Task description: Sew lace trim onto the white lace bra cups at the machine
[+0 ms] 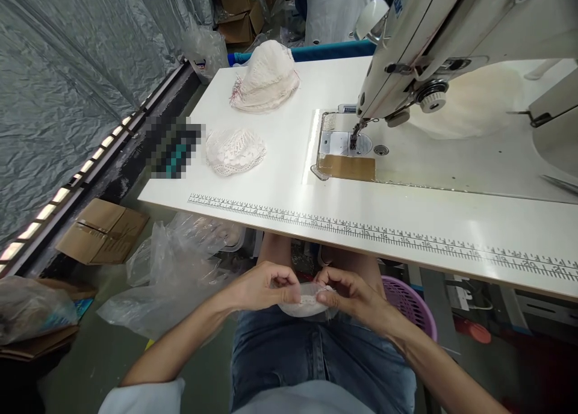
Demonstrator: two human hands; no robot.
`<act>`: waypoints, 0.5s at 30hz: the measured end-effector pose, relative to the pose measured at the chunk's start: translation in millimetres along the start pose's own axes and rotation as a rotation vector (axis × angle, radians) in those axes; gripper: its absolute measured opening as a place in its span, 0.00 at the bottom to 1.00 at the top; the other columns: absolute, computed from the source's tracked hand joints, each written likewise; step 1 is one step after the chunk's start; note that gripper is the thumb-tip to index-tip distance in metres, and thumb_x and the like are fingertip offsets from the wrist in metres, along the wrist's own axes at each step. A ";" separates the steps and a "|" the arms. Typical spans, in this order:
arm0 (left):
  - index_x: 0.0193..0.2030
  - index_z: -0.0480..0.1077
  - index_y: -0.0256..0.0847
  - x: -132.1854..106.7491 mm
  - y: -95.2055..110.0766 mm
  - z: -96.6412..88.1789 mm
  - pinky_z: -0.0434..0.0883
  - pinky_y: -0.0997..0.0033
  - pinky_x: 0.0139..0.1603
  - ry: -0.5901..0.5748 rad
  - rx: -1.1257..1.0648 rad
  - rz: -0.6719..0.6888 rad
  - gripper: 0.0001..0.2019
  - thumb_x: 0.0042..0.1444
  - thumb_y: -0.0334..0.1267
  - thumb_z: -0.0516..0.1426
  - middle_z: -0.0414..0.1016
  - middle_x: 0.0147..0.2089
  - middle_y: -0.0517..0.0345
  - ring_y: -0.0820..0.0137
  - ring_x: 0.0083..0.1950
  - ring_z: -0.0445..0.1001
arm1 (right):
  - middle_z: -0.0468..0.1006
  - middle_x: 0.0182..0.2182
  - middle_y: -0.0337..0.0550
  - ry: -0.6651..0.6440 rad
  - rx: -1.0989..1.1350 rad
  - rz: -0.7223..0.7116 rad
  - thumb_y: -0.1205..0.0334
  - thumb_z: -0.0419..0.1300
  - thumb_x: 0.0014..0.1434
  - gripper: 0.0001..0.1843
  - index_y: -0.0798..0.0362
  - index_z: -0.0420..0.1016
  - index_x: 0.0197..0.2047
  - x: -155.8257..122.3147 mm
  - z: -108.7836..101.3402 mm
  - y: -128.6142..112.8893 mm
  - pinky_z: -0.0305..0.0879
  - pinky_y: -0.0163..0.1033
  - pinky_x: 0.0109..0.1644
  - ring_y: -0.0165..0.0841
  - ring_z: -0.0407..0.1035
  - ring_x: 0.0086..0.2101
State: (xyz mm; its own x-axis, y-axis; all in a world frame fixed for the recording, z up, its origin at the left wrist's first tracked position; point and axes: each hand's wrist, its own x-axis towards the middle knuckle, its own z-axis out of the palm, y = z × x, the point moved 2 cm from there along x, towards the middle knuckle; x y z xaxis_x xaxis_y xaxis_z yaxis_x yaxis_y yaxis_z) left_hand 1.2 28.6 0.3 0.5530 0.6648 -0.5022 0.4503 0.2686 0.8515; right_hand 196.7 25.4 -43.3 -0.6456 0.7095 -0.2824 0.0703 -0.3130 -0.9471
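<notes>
Below the table's front edge, over my lap, both hands pinch one small white lace piece (pixel 305 303). My left hand (pixel 264 286) grips its left end with curled fingers. My right hand (pixel 350 293) grips its right end, fingers closed. On the white sewing table (pixel 280 185) lie a small pile of white lace pieces (pixel 235 150) and, farther back, a larger heap of lace pieces (pixel 266 77). The sewing machine (pixel 442 35) stands at the right, its needle (pixel 354 134) over the plate.
A printed ruler (pixel 370 230) runs along the table's front edge. A purple basket (pixel 409 302) sits under the table by my right knee. Clear plastic bags (pixel 176 269) and a flat cardboard box (pixel 102 230) lie on the floor at left. Plastic sheeting hangs along the left.
</notes>
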 end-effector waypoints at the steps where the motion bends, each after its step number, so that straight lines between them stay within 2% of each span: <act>1: 0.36 0.74 0.36 0.7 -1.0 1.2 0.60 0.80 0.29 -0.008 -0.009 -0.003 0.13 0.49 0.43 0.61 0.72 0.30 0.60 0.75 0.30 0.66 | 0.64 0.26 0.36 0.001 0.004 -0.002 0.48 0.60 0.55 0.17 0.54 0.67 0.30 -0.7 -0.3 0.7 0.55 0.32 0.30 0.28 0.58 0.28; 4: 0.34 0.74 0.36 4.0 -5.9 5.9 0.59 0.79 0.29 -0.022 0.008 -0.024 0.13 0.44 0.42 0.64 0.71 0.29 0.62 0.75 0.30 0.66 | 0.63 0.26 0.36 0.015 0.011 0.010 0.49 0.60 0.55 0.16 0.54 0.66 0.30 -3.0 -1.3 4.4 0.54 0.32 0.29 0.27 0.57 0.27; 8: 0.29 0.73 0.35 5.9 -10.3 8.4 0.56 0.79 0.27 -0.008 0.039 -0.016 0.09 0.46 0.40 0.63 0.68 0.26 0.65 0.77 0.28 0.62 | 0.63 0.25 0.35 0.002 0.034 0.047 0.48 0.62 0.53 0.17 0.54 0.65 0.29 -6.3 -0.7 6.3 0.52 0.32 0.29 0.27 0.56 0.27; 15: 0.29 0.74 0.34 3.2 -6.5 5.6 0.58 0.79 0.30 -0.006 0.016 0.021 0.07 0.48 0.37 0.62 0.69 0.28 0.63 0.77 0.29 0.62 | 0.65 0.25 0.35 -0.078 0.071 0.081 0.50 0.67 0.47 0.18 0.55 0.70 0.31 -6.1 5.6 2.8 0.54 0.32 0.30 0.27 0.58 0.27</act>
State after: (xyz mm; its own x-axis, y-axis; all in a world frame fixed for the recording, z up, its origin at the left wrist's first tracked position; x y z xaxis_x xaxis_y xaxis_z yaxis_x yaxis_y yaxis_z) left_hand 4.0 25.1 -7.7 0.5665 0.6663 -0.4848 0.4497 0.2431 0.8595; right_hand 196.6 16.7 -43.5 -0.6973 0.6296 -0.3426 0.0730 -0.4132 -0.9077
